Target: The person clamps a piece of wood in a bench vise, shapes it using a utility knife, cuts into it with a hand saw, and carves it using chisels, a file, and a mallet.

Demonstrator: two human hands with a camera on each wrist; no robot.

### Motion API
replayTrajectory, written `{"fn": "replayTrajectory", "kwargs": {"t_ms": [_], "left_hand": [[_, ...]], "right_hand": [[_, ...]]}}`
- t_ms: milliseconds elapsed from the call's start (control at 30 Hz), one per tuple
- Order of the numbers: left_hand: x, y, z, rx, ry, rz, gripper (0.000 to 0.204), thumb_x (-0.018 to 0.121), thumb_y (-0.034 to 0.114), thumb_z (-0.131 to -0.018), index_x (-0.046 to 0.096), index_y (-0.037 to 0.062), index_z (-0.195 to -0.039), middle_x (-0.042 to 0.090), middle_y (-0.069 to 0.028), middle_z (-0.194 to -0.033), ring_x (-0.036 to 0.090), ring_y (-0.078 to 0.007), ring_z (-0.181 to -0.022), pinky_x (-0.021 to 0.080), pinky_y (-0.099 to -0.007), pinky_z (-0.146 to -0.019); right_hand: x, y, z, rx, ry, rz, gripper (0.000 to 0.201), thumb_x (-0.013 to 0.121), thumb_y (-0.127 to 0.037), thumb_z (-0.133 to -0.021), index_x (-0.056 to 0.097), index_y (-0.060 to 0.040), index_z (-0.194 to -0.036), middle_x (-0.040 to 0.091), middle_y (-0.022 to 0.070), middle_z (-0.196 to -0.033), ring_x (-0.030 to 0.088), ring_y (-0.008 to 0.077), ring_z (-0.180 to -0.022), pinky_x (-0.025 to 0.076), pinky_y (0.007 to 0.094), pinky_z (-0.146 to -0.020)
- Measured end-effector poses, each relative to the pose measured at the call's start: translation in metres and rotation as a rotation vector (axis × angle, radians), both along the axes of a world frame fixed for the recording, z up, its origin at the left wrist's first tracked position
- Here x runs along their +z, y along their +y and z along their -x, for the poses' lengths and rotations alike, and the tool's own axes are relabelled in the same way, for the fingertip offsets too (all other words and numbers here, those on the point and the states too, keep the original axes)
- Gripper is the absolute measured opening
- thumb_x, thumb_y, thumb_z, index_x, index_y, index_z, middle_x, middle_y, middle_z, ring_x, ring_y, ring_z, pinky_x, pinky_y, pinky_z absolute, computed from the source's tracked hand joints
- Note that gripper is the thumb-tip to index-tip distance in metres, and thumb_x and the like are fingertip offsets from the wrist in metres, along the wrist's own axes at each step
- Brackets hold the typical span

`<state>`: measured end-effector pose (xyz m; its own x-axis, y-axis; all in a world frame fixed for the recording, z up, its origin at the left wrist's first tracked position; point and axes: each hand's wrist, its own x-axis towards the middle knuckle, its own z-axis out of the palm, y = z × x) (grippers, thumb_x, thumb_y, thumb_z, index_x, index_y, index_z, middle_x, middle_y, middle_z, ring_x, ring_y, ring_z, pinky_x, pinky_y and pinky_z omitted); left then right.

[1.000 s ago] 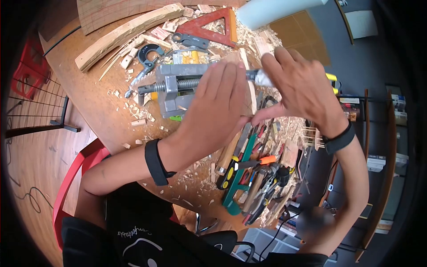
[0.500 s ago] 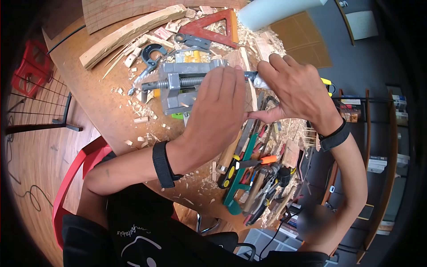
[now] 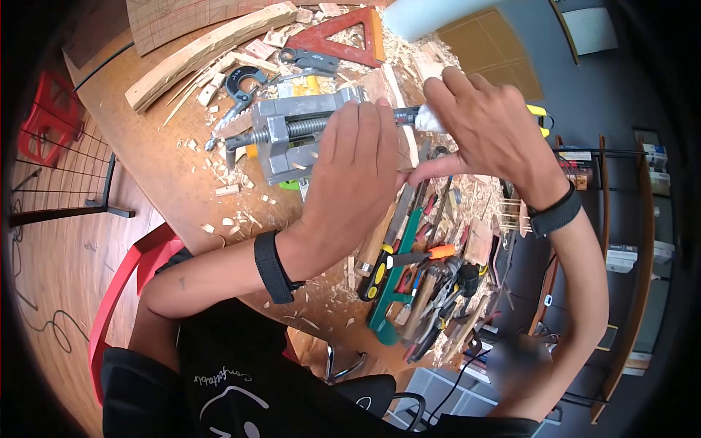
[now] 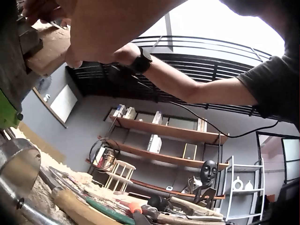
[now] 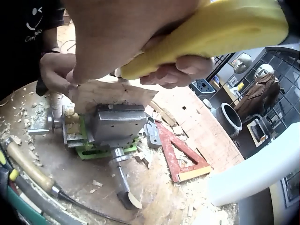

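Observation:
A grey metal vise (image 3: 274,139) stands on the bench with a wood block (image 5: 112,93) in its jaws. In the head view my left hand (image 3: 350,171) lies over the block, fingers extended side by side. Its thumb tip meets the right thumb. My right hand (image 3: 485,135) curls round the yellow handle (image 5: 211,40) of a tool. White wrapping (image 3: 428,119) shows at its front, and a dark narrow strip (image 3: 406,116) runs from there toward the left fingertips. The left hand hides the strip's far end. I cannot tell what kind of tool it is.
Wood shavings cover the bench. A micrometer (image 3: 244,87), a curved wood piece (image 3: 212,55) and a red triangular square (image 3: 339,36) lie beyond the vise. Files, an orange-handled knife (image 3: 438,252) and several other tools crowd the near right. A white roll (image 5: 260,164) lies at the far side.
The right hand and its tool have shifted slightly away from the vise, showing a bit more of the dark strip. The left wrist has moved a little to the right. The thumbs remain together.

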<state>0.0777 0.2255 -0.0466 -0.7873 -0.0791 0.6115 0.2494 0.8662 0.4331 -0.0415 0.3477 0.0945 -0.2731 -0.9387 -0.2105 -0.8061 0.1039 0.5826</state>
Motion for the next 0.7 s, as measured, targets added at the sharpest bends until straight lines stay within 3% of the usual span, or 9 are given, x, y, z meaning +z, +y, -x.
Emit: {"fn": "replayTrajectory", "kwargs": {"t_ms": [100, 200, 467, 600, 700], "left_hand": [[-0.001, 0.000, 0.001, 0.017, 0.008, 0.027, 0.058, 0.062, 0.022, -0.084, 0.050, -0.0124, -0.128, 0.054, -0.0187, -0.112, 0.051, -0.0327, -0.112, 0.041, -0.0424, -0.103], [-0.004, 0.000, 0.002, 0.017, 0.010, 0.051, 0.052, 0.061, 0.023, -0.083, 0.054, -0.0096, -0.123, 0.054, -0.0182, -0.111, 0.051, -0.0320, -0.110, 0.041, -0.0414, -0.102], [-0.003, -0.001, 0.004, -0.023, 0.067, -0.036, 0.017, 0.061, 0.017, -0.080, 0.052, 0.0065, -0.091, 0.046, -0.0079, -0.088, 0.049, -0.0234, -0.087, 0.042, -0.0360, -0.082], [-0.003, 0.000, 0.000, -0.110, 0.075, -0.049, 0.014, 0.060, 0.016, -0.079, 0.050, 0.0088, -0.087, 0.044, -0.0066, -0.085, 0.048, -0.0220, -0.083, 0.041, -0.0350, -0.078], [-0.007, 0.003, 0.003, -0.144, 0.079, -0.059, 0.016, 0.060, 0.016, -0.080, 0.052, 0.0065, -0.090, 0.045, -0.0079, -0.086, 0.049, -0.0231, -0.083, 0.042, -0.0354, -0.079]], "right_hand": [[0.000, -0.002, 0.000, 0.063, 0.001, -0.011, 0.082, 0.053, -0.084, -0.074, 0.050, -0.0047, -0.094, 0.047, 0.0083, -0.075, 0.058, 0.0210, -0.059, 0.045, 0.0315, -0.050], [-0.004, 0.000, -0.002, 0.108, -0.038, 0.023, 0.079, 0.053, -0.082, -0.077, 0.051, -0.0054, -0.095, 0.048, 0.0081, -0.076, 0.058, 0.0206, -0.059, 0.045, 0.0312, -0.050], [-0.007, 0.004, -0.006, 0.085, -0.011, -0.005, 0.067, 0.053, -0.075, -0.085, 0.054, -0.0078, -0.090, 0.048, 0.0060, -0.074, 0.058, 0.0194, -0.058, 0.046, 0.0314, -0.047], [-0.008, 0.011, -0.012, 0.134, -0.058, -0.026, 0.064, 0.055, -0.072, -0.086, 0.053, -0.0084, -0.086, 0.047, 0.0055, -0.072, 0.058, 0.0192, -0.058, 0.047, 0.0316, -0.048], [-0.006, 0.013, -0.019, 0.068, -0.033, -0.026, 0.065, 0.055, -0.073, -0.084, 0.052, -0.0083, -0.086, 0.047, 0.0067, -0.072, 0.059, 0.0191, -0.060, 0.046, 0.0319, -0.047]]}}
